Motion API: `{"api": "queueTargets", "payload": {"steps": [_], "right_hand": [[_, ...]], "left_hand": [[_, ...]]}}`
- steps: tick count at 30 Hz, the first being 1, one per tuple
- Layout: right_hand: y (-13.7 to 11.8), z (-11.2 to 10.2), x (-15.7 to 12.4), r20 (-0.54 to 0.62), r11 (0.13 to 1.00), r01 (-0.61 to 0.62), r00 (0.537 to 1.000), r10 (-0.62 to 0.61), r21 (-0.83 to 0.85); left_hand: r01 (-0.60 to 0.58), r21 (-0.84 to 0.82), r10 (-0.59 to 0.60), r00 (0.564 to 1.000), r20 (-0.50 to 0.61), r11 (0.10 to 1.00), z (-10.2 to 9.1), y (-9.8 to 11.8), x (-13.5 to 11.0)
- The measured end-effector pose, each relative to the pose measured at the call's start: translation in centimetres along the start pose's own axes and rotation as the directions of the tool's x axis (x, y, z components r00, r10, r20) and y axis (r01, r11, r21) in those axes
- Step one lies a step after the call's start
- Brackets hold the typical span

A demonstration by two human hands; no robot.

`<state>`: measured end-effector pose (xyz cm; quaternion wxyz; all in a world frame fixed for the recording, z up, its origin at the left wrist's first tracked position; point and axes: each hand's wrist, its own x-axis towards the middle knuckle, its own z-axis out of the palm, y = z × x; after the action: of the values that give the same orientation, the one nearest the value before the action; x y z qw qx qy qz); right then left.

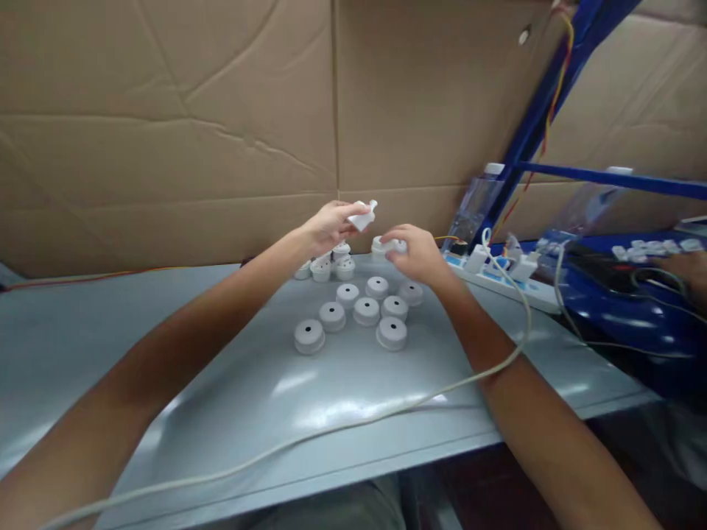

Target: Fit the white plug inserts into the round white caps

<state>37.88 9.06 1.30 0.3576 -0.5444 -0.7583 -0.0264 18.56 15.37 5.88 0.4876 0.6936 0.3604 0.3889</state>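
Observation:
My left hand (pixel 330 223) is raised above the back of the grey table, its thumb and fingers pinched on a small white piece with an irregular outline (pixel 361 218); its exact kind is unclear. My right hand (pixel 417 254) is lower and to the right, with fingers curled over a white round cap (pixel 380 247) near the back edge. In front of both hands, several white round caps with a dark centre hole (pixel 366 311) lie on the table. Below my left hand stand several white round parts with small dark holes (pixel 321 269), some stacked.
A white power strip (pixel 513 283) with plugs and a clear bottle (pixel 476 210) are to the right. A pale cable (pixel 353 425) crosses the table front and my right forearm. Cardboard (pixel 221 147) walls the back. Another person's hand (pixel 688 269) is at far right, near small white parts.

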Motion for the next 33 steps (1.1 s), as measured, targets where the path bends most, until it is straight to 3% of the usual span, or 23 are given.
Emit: {"api": "queueTargets", "payload": {"steps": [2, 4, 8, 11, 13, 18, 22, 27, 30, 33], "right_hand": [[1.6, 0.8, -0.1, 0.159, 0.994, -0.101, 0.982, 0.107, -0.046], [2.5, 1.4, -0.3, 0.246, 0.986, -0.157, 0.955, 0.165, -0.049], [3.1, 2.3, -0.4, 0.180, 0.977, -0.212, 0.961, 0.211, -0.014], [3.2, 2.7, -0.3, 0.128, 0.972, -0.234, 0.964, 0.233, -0.006], [3.3, 2.9, -0.3, 0.109, 0.971, -0.240, 0.965, 0.239, 0.001], [3.3, 2.9, 0.0, 0.093, 0.981, -0.194, 0.977, 0.194, -0.005], [3.3, 2.8, 0.3, -0.055, 0.979, -0.202, 0.978, 0.202, 0.012], [2.7, 2.8, 0.4, -0.145, 0.960, -0.230, 0.957, 0.253, 0.157], [2.2, 2.6, 0.6, -0.153, 0.920, -0.282, 0.931, 0.331, 0.272], [1.9, 2.2, 0.8, -0.182, 0.867, -0.394, 0.869, 0.459, 0.307]], "left_hand": [[0.008, 0.149, -0.008, 1.000, -0.004, 0.989, 0.3, -0.6, 0.1], [0.004, 0.363, 0.018, 0.998, -0.056, 0.932, 0.8, -1.3, 0.4], [-0.082, 0.759, 0.153, 0.988, -0.023, 0.645, 1.6, -2.6, 1.6], [-0.084, 0.898, 0.138, 0.990, 0.027, 0.432, 2.1, -3.7, 2.5], [-0.064, 0.932, 0.123, 0.992, 0.021, 0.357, 2.3, -4.4, 2.8], [-0.031, 0.954, 0.156, 0.988, -0.017, 0.297, 2.6, -4.8, 2.6], [-0.134, 0.958, 0.217, 0.973, 0.079, 0.254, 3.4, -4.2, 2.8], [-0.150, 0.958, 0.150, 0.982, 0.115, 0.245, 5.5, -4.9, 3.9], [-0.121, 0.959, 0.155, 0.984, 0.083, 0.257, 6.6, -5.0, 4.1], [-0.152, 0.937, 0.200, 0.976, 0.091, 0.313, 7.2, -3.7, 3.5]]}}
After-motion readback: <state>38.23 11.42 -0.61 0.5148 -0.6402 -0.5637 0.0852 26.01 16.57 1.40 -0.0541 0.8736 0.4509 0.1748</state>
